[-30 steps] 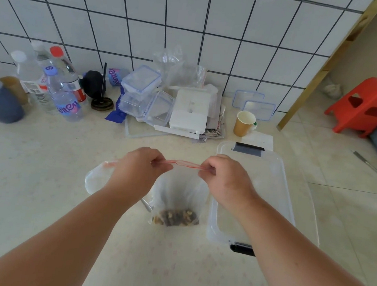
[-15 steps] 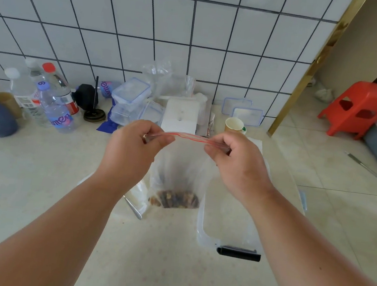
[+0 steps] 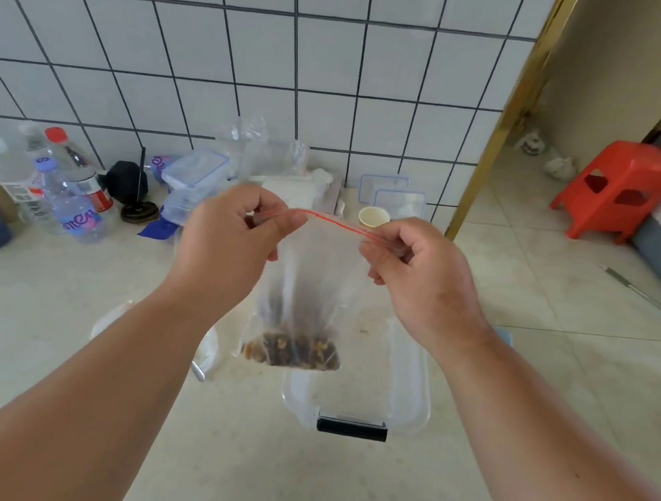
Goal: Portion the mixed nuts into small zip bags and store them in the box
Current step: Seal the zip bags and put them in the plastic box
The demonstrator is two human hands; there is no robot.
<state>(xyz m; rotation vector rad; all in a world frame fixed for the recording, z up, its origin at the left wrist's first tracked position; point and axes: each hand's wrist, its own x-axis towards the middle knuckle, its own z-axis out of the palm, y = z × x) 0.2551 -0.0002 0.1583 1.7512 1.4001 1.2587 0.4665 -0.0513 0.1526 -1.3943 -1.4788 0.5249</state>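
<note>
Front bottle label: on the clear water bottle (image 3: pixel 72 206) nearest us we make out pink looping letters on a blue band; they look like "mer" or "men", the start of the word turned out of our sight.
Front bottle cap: the blue cap (image 3: pixel 45 163) bears a single pale mark we take for an "S".
Lying bottle: on the label of the bottle (image 3: pixel 160 165) by the wall we see the same pink script, too curled for us to spell out.
Red-capped bottle: its label (image 3: pixel 98 193) carries print we cannot read.
White-capped bottle: its label (image 3: pixel 22 190) shows dark barcode-like bars; no digits are legible to us.
</note>
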